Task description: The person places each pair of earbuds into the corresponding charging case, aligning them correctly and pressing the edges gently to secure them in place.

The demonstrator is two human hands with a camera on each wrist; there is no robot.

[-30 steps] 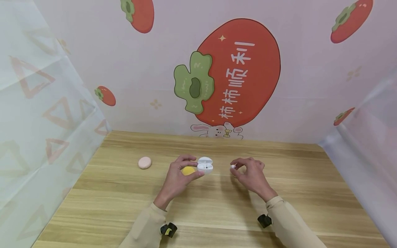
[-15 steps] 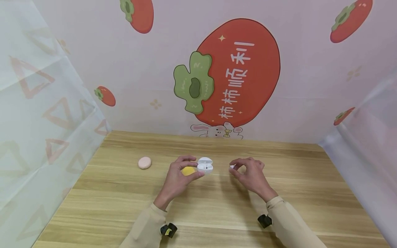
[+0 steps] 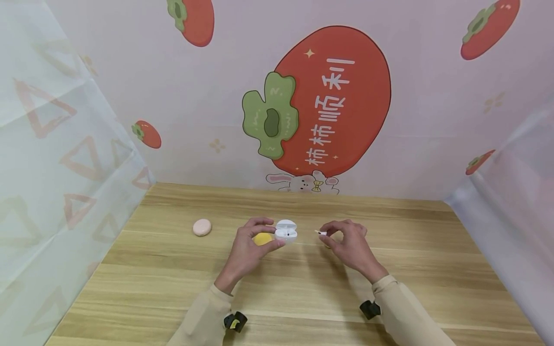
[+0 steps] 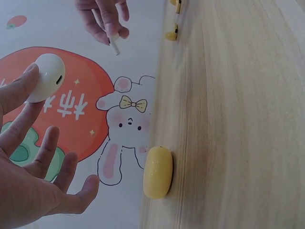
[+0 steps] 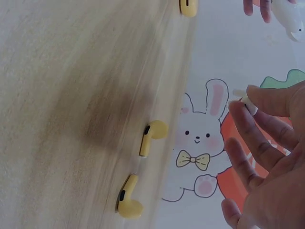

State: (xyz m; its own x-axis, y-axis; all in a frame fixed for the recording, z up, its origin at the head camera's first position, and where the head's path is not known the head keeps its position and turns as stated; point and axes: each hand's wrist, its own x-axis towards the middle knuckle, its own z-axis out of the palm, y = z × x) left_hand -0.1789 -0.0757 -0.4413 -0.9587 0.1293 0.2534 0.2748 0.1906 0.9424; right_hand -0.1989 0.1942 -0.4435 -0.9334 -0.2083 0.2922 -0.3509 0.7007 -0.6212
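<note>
My left hand (image 3: pixel 248 247) grips a small white earbud case (image 3: pixel 286 235) between thumb and fingers, held above the table. Its lid stands raised, and a dark spot shows inside. In the left wrist view the case (image 4: pixel 52 76) turns its underside with a small slot to the camera. To the right, my right hand (image 3: pixel 352 245) pinches a white earbud (image 3: pixel 322 233) between thumb and fingertips, its stem pointing left toward the case. Seen from the right wrist, the earbud (image 5: pixel 250 107) is partly covered by the thumb and index finger; the other fingers are spread loosely.
A yellow earbud case (image 4: pixel 158 172) lies on the wooden table (image 3: pixel 277 298) beneath my left hand. Two yellow earbuds, one (image 5: pixel 155 135) beside another (image 5: pixel 129 202), lie under my right hand. Farther left is a round pink case (image 3: pixel 202 227). A printed backdrop (image 3: pixel 216 96) borders the table's far side.
The white earbud has turned in my right fingertips, so its stem now sticks out leftward. My left hand and the white case have stayed in place.
</note>
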